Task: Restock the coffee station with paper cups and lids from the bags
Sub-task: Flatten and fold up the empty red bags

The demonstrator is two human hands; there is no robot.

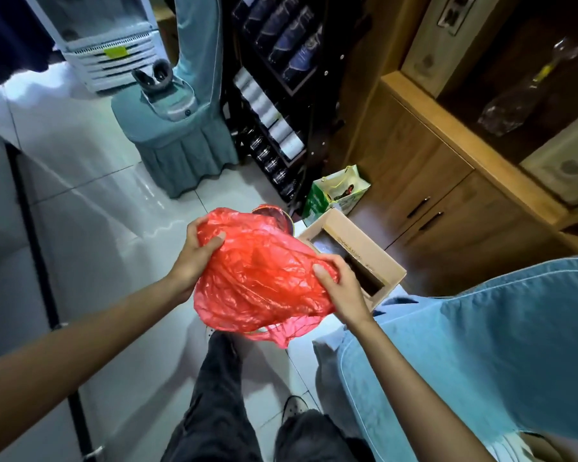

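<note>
A crumpled red plastic bag [261, 275] hangs in front of me at waist height, above the tiled floor. My left hand [197, 251] grips its upper left side with thumb and fingers curled into the plastic. My right hand [339, 285] grips its right side the same way. A dark rounded object [274, 215] shows at the bag's top opening; what it is cannot be told. The bag's handles dangle below.
An open cardboard box [357, 241] stands on the floor just right of the bag. A green gift bag [337, 191] leans behind it. A dark rack with cups and cans [274, 105] rises beyond. Wooden cabinets [447, 181] fill the right, a blue-covered chair [498, 345] is near right.
</note>
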